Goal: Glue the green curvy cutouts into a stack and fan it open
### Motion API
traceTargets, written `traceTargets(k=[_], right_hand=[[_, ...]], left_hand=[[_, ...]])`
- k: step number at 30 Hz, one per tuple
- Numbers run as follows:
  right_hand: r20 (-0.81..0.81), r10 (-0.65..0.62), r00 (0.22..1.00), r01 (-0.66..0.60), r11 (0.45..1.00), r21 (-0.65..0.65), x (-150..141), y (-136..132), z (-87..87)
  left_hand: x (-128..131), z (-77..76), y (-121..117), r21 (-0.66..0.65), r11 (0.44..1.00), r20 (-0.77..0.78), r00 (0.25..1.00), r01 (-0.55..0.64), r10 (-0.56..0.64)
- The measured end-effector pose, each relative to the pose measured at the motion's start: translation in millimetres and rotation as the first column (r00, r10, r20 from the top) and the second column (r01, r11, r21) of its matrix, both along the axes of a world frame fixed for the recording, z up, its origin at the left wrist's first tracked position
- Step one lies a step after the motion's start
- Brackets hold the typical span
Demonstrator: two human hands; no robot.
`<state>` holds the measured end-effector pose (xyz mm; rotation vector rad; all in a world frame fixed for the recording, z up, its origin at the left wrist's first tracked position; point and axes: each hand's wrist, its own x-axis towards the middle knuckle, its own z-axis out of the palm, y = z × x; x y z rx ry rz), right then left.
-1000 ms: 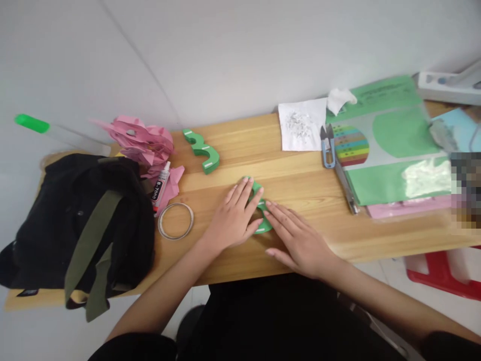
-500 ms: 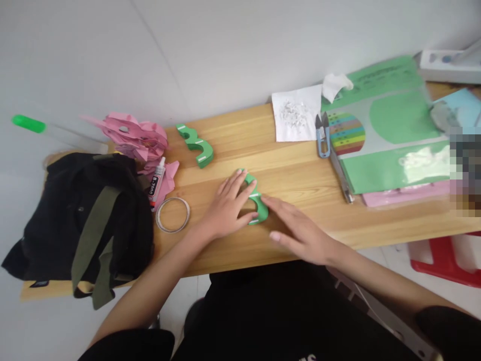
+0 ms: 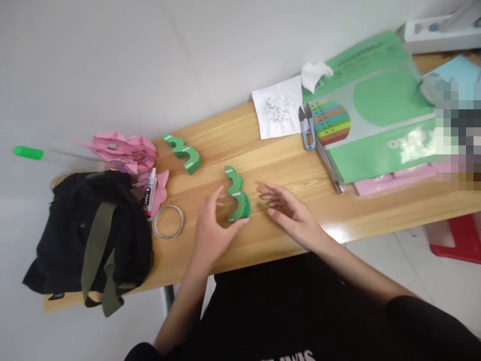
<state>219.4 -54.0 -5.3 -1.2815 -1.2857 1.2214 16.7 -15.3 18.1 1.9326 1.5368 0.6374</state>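
Note:
A stack of green paper pieces cut in a wavy shape (image 3: 236,193), with small white strips on top, lies on the wooden table. My left hand (image 3: 215,228) is curved around its left side, fingers apart and thumb reaching the near end; whether the thumb touches it I cannot tell. On the other side my right hand (image 3: 287,213) hovers a little away, fingers loosely bent and apart, holding nothing. A second green wavy stack (image 3: 183,153) with similar white strips lies further back to the left.
Left of my hands are a tape roll (image 3: 168,222), a B-7000 glue tube (image 3: 149,194), pink paper cutouts (image 3: 120,150) and a black bag (image 3: 75,235). Blue thread snips (image 3: 307,128), a white sheet with scraps (image 3: 276,128) and green paper packs (image 3: 391,100) lie to the right.
My left hand has lifted off the top of the green stack and moved to its left side. My right hand has drawn away from the stack. The view has shifted slightly.

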Motion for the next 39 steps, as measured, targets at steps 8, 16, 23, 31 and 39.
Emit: traceTargets(k=[8,16,23,31,39], right_hand=[[0.128,0.003,0.992,-0.016,0.995,0.103,-3,-1,0.5],[0.271,0.007,0.963,-0.064,0.977,0.202,-7,1,2.3],[0.490,0.002,0.872,-0.127,0.966,0.223,-25,3,5.3],[0.585,-0.008,0.811,-0.156,0.961,0.229,-22,19,7.5],[0.739,0.091,0.667,-0.304,0.939,0.159,-14,31,8.0]], left_hand=[[-14,-4.3,5,-0.271,0.960,0.267,0.953,-0.064,0.140],[-23,-3.2,9,-0.348,0.933,0.319,0.925,-0.087,0.206],[-17,-7.0,-1,-0.249,0.965,0.417,0.889,-0.085,0.186],[-13,-6.8,-8,0.086,0.984,-0.024,0.988,0.154,-0.153],[-17,7.5,4,0.145,0.770,-0.544,0.700,0.621,-0.462]])
